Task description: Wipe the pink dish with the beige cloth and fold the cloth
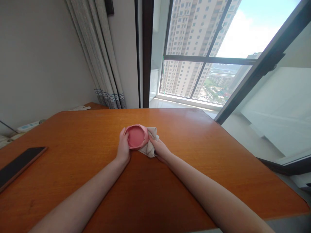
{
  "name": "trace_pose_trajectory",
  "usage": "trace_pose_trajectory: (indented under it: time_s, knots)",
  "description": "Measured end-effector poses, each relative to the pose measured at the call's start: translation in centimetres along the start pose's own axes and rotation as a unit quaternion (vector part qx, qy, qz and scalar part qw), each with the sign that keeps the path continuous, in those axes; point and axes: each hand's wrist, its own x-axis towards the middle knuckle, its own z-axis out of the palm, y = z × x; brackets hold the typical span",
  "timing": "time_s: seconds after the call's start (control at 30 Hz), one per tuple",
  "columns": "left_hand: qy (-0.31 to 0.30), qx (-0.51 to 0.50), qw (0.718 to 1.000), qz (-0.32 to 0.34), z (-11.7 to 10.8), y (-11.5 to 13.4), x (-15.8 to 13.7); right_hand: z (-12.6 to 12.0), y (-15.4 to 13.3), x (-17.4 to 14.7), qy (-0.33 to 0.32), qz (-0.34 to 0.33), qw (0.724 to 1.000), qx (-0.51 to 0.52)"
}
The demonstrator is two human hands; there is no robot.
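Left hand [123, 144]: narrow grip on the left rim of a round, shallow pink dish [136, 137] (material uncertain), hollow facing the viewer. Right hand [159, 147]: closed on a beige fabric cloth [148, 150] against the dish's right side. Step, as judged: wiping the exterior; shifting the cloth calls for a steady left hold. Beneath and beyond: glossy orange-brown wooden bench [87, 129].

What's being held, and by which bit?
The left grip holds a pink dish by its left side; the right grip a beige cloth by its right side.
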Motion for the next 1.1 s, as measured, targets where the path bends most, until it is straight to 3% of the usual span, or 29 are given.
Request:
trace_pose_trajectory:
  time_s: [0.13, 0.27, 0.47, 0.53, 0.6, 0.7, 0.8, 0.87, 0.97, 1.1]
  knots:
    - [-0.088, 0.023, 0.995, -0.03, 0.2, 0.2, -0.2, -0.3, 0.1, 0.2, 0.045, -0.026, 0.998, 0.032]
    - [-0.078, 0.032, 0.993, -0.088, 0.3, 0.3, -0.6, -0.6, 0.0, 0.5, 0.059, -0.029, 0.997, 0.033]
    - [0.002, -0.059, 0.998, 0.019, 0.1, 0.5, -0.2, -0.7, -0.6, 0.3, 0.006, 0.02, 0.999, -0.032]
    - [0.01, -0.043, 0.997, 0.065, -0.1, 0.9, -0.1, -0.9, -1.0, 0.2, -0.031, 0.039, 0.992, -0.113]
    - [0.002, -0.013, 0.994, 0.106, -0.2, 1.4, -0.2, -1.3, -1.4, 0.1, -0.079, 0.042, 0.969, -0.231]
    - [-0.018, 0.007, 0.992, 0.121, -0.1, 1.7, -0.6, -2.0, -2.2, 0.0, -0.043, -0.081, 0.914, -0.395]
    - [-0.05, -0.007, 0.995, 0.081, 0.1, 1.5, -1.0, -2.0, -2.8, -0.5, 0.048, -0.254, 0.876, -0.408]
    - [-0.077, 0.01, 0.996, 0.048, 0.3, 1.3, -1.2, -1.5, -2.9, -1.0, 0.024, -0.292, 0.888, -0.355]
    - [-0.142, 0.059, 0.988, -0.003, 0.6, 1.0, -1.5, -0.7, -2.5, -1.4, -0.039, -0.27, 0.912, -0.305]
    - [-0.213, 0.065, 0.975, -0.002, 1.0, 0.6, -1.6, -1.2, -2.3, -0.2, 0.022, -0.21, 0.952, -0.222]
